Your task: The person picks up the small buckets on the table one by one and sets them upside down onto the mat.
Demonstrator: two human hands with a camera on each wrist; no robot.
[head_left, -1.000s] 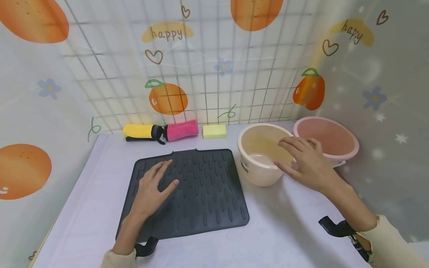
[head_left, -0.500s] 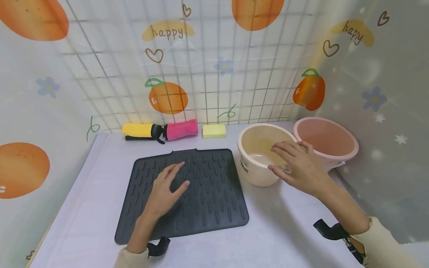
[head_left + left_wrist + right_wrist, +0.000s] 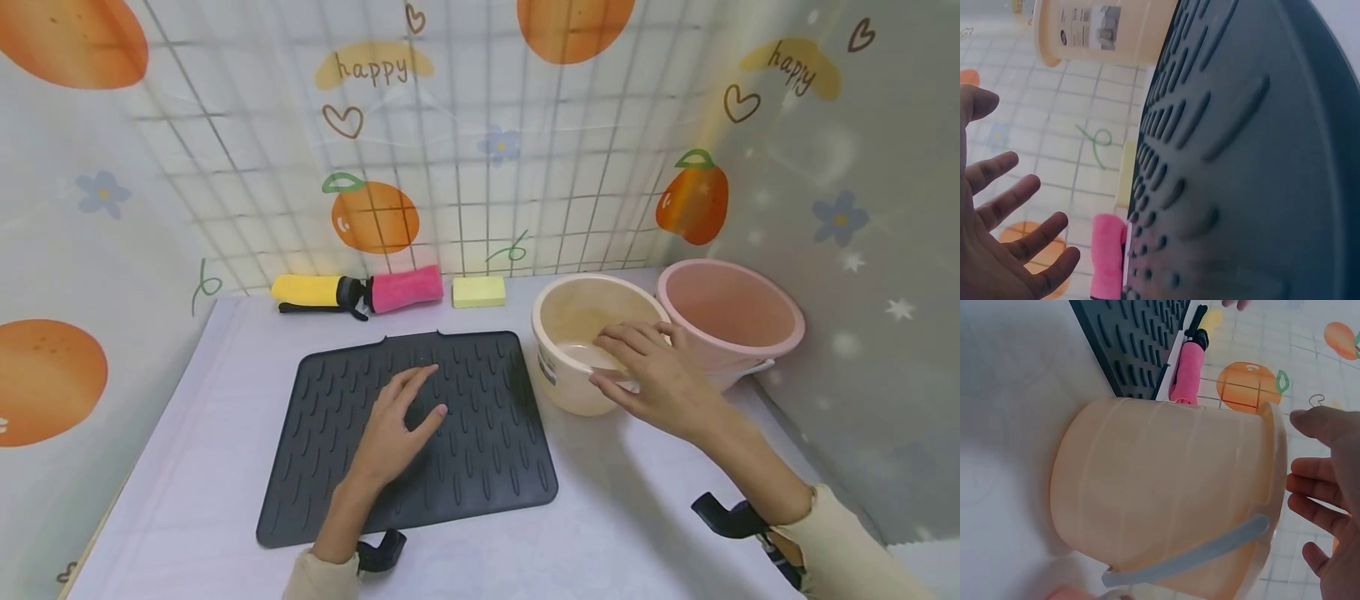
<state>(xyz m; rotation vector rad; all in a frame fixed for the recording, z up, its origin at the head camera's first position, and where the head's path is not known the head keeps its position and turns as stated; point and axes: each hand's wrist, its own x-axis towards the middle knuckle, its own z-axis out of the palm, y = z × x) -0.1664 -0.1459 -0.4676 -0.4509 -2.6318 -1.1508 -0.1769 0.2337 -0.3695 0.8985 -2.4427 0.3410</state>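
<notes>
A black ridged mat (image 3: 495, 450) lies flat on the table. Over its middle hovers my left hand (image 3: 390, 437), fingers spread and holding nothing; the left wrist view shows the same hand (image 3: 1004, 231) clear of the mat surface. To the mat's right stands an upright cream bucket (image 3: 573, 396) with a pale grey handle (image 3: 1191, 556). My right hand (image 3: 652, 379) is above the near right side of its rim, fingers loosely extended and gripping nothing. In the right wrist view its fingers (image 3: 1313, 487) are right by the rim. Part of the bucket's opening is hidden behind this hand.
A pink bucket (image 3: 731, 292) stands close behind the cream one at the right. Along the back wall lie a yellow roll (image 3: 306, 291) and a pink roll (image 3: 407, 290) with black fittings, beside a pale yellow sponge block (image 3: 478, 292). A printed curtain (image 3: 262, 192) encloses the table.
My left hand has moved right over the mat, from its left part to the middle. My right hand has drifted slightly left and down above the cream bucket. Both buckets stay put.
</notes>
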